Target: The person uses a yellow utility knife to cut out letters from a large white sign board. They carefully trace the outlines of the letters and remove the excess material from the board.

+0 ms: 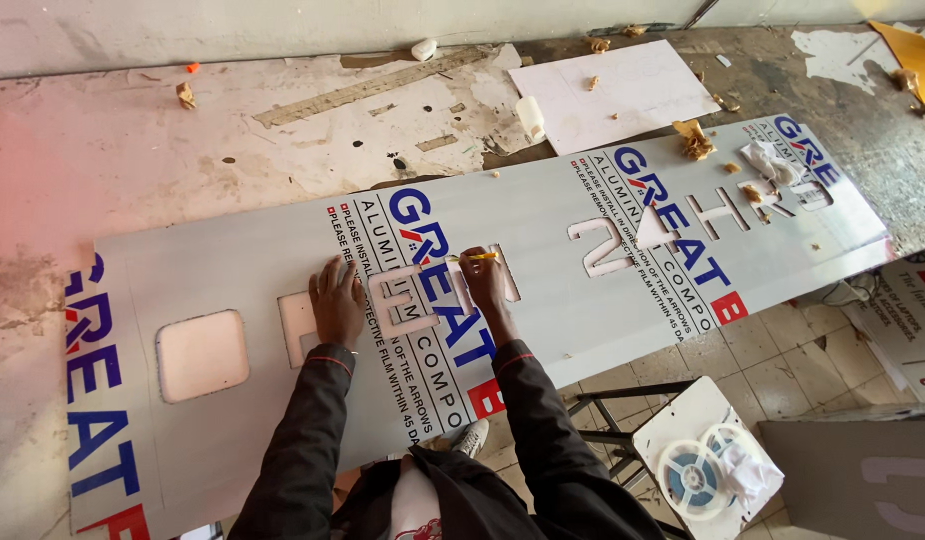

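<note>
Both arms are covered by long dark charcoal jacket sleeves of a smooth, slightly creased fabric, each ending in a ribbed cuff edged with a thin red stripe. The bare left hand and bare right hand show no gloves or rings.

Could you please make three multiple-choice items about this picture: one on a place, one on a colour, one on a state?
1. Where does the left hand rest?
A. flat on the grey panel
B. on the stool
C. on the wall

2. What colour is the tool in the right hand?
A. green
B. yellow
C. black

3. What is the state of the panel?
A. rolled up
B. standing upright
C. lying flat with shapes cut out

Answers: 1 A, the palm lies on the panel beside a cut-out; 2 B, a yellow handle shows above the fingers; 3 C, holes show along it.
</note>
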